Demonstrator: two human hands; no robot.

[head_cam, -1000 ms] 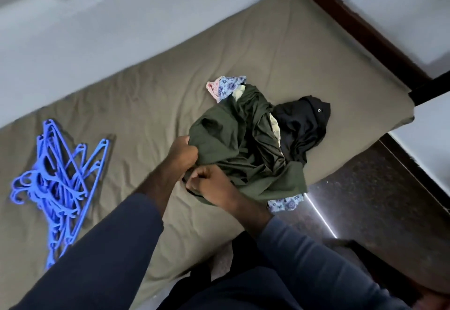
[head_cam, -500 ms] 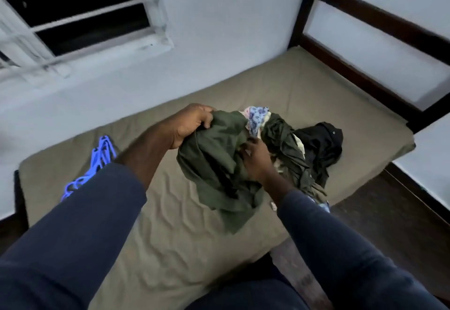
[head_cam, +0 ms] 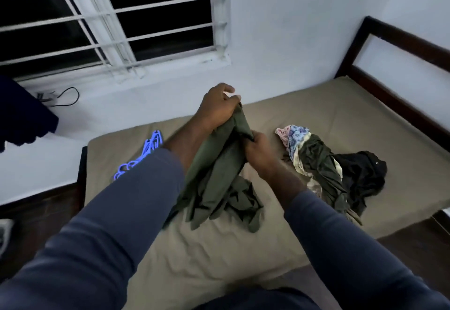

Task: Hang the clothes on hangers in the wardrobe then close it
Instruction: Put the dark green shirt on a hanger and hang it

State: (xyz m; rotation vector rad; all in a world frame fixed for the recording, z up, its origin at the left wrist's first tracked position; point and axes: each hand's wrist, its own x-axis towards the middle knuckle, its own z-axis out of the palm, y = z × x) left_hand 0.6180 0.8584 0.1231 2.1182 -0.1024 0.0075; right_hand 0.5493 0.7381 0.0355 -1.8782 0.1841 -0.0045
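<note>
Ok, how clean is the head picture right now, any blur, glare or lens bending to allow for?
Head view: dim, even light, no glare, window black outside. Head view: fingertips of the left hand are blurred at the top of the green garment. Head view: the wide lens bows the window bars and bed frame.

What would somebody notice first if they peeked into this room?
The left hand grips the top of a green garment held up over the bed, and the right hand pinches it lower down. Bright blue hangers lie on the bed to the left, a clothes pile to the right.
</note>
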